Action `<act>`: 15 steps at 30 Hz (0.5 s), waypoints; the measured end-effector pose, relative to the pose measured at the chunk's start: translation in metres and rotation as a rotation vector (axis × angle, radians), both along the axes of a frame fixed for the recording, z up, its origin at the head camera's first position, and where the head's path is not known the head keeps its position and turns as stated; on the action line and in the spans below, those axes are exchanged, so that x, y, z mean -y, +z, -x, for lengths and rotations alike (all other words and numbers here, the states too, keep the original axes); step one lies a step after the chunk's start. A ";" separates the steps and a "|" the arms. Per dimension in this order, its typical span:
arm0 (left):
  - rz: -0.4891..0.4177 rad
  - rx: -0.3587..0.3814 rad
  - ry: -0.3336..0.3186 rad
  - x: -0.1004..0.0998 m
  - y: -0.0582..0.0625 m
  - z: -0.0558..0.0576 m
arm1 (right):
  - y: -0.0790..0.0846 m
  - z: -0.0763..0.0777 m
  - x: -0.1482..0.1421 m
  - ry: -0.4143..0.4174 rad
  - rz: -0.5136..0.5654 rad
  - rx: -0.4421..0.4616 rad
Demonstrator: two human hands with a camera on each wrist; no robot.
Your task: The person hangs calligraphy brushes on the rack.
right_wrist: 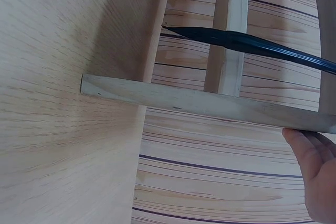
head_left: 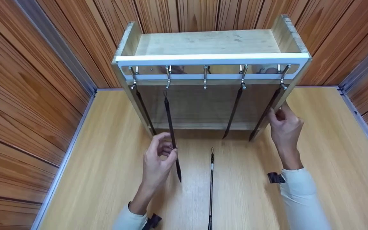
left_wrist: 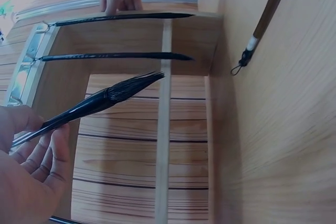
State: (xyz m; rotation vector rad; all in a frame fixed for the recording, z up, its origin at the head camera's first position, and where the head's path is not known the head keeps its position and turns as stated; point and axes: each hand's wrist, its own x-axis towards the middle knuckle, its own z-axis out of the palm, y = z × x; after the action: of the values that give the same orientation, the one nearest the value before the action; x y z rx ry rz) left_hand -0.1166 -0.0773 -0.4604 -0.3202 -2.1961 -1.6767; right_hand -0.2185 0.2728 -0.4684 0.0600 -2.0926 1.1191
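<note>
My left hand (head_left: 158, 163) pinches a dark calligraphy brush (head_left: 168, 116) by its lower handle, bristles down. The hanging loop at its top is just below the second metal hook (head_left: 168, 78) from the left. In the left wrist view the black bristles (left_wrist: 128, 86) spread a little. My right hand (head_left: 284, 131) grips the right side panel of the wooden rack (head_left: 209, 43), thumb in front; some fingers are hidden behind it. Close by that hand, another brush (head_left: 264, 116) hangs from the rightmost hook (head_left: 285, 76).
More brushes hang from the leftmost hook (head_left: 133, 77) and the fourth hook (head_left: 243, 76); the middle hook (head_left: 205, 77) carries none. A brush with a white band (head_left: 211, 182) lies on the table (head_left: 238, 198) before the rack. Wood-patterned walls (head_left: 24, 95) enclose the table.
</note>
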 end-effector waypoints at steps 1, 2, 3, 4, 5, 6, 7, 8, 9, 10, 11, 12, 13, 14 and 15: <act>0.000 -0.002 0.000 0.000 0.001 0.001 | 0.000 0.000 0.000 0.000 0.000 -0.005; 0.000 -0.001 0.003 0.001 0.003 0.001 | 0.000 0.000 0.000 0.000 -0.002 -0.008; 0.000 0.001 0.005 0.001 0.004 0.002 | 0.000 0.000 0.000 -0.002 -0.005 -0.009; -0.001 0.003 0.007 0.002 0.004 0.002 | 0.000 0.000 0.000 0.000 0.000 -0.002; -0.001 0.005 0.008 0.002 0.005 0.002 | -0.001 0.000 0.000 0.002 0.001 0.000; -0.001 0.008 0.009 0.003 0.005 0.002 | -0.001 -0.001 0.000 0.004 0.002 0.004; 0.001 0.011 0.010 0.003 0.005 0.002 | -0.002 -0.001 0.000 0.005 0.004 0.010; 0.003 0.013 0.010 0.003 0.006 0.002 | -0.002 -0.001 0.000 0.005 0.006 0.013; 0.006 0.012 0.009 0.003 0.006 0.002 | -0.002 -0.001 0.000 0.005 0.006 0.016; 0.009 0.010 0.008 0.003 0.006 0.002 | -0.002 -0.002 0.001 0.005 0.008 0.019; 0.013 0.005 0.005 0.003 0.007 0.002 | -0.002 -0.002 0.001 0.004 0.010 0.021; 0.017 -0.002 0.001 0.003 0.008 0.003 | -0.001 -0.002 0.001 0.001 0.010 0.022; 0.020 -0.011 -0.002 0.003 0.009 0.004 | 0.000 -0.002 0.001 0.000 0.009 0.022; 0.025 -0.022 -0.004 0.003 0.009 0.005 | 0.001 -0.001 0.001 -0.002 0.009 0.021; 0.028 -0.032 -0.005 0.003 0.010 0.006 | 0.001 -0.001 0.001 -0.003 0.007 0.021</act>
State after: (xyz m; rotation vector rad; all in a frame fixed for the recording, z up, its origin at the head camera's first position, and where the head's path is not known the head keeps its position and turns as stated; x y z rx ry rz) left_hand -0.1229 -0.0807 -0.4505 -0.3582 -2.1990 -1.6328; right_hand -0.2172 0.2713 -0.4672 0.0415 -2.1058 1.1299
